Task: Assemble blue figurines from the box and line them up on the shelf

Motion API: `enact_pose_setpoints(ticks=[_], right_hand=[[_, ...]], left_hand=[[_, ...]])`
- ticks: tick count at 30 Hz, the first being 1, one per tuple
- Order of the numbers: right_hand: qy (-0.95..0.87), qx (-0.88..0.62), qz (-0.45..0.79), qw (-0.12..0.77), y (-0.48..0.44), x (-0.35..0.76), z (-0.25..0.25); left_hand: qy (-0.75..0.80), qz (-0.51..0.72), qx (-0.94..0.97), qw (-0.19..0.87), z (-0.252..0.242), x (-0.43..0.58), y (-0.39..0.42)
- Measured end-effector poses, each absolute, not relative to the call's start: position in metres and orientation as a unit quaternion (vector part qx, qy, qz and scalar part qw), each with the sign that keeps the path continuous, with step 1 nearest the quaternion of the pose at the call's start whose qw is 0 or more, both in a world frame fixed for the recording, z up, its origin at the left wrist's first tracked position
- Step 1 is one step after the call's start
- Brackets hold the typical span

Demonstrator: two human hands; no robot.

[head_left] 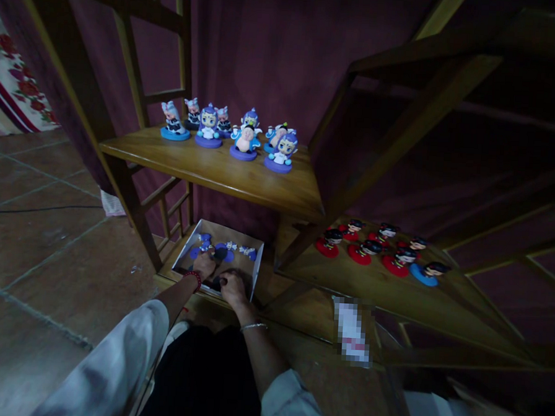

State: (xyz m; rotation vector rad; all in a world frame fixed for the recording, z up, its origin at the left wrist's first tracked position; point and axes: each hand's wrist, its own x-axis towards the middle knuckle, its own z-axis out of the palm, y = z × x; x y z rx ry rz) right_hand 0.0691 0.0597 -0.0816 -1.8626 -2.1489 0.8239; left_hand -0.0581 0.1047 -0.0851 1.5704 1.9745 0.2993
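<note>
A shallow white-rimmed cardboard box [259, 266] sits on the low shelf, with both my hands inside it. My left hand [204, 264], a red bead bracelet at its wrist, is closed right by a small blue-purple figurine [204, 241]; its fingertips are partly hidden. To its right, my right hand [232, 286] curls its fingers over something dark near the box's front side, too dim to make out. Beyond the hands lie more figurines, one with a white-and-blue body [248, 252] and one by a round purple base [224, 250].
Above the box, a wooden shelf [214, 170] carries several figurines on blue and purple round bases. On the lower shelf to the right [348, 283] stand several dark-haired figurines on red bases, one on blue. A blurred-out white packet [352, 333] lies below them.
</note>
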Motion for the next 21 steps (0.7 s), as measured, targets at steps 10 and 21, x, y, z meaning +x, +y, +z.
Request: enact_pose_setpoints(ticks=[10,21], right_hand=[[-0.711,-0.635,0.280,0.108,0.060,0.070,-0.091],[-0.703,-0.635,0.287,0.142,0.062,0.070,-0.096]], left_hand=[[0.789,0.150,0.513,0.303,-0.092,-0.063,0.099],[0.774,0.209,0.484,0.351,-0.098,-0.071,0.100]])
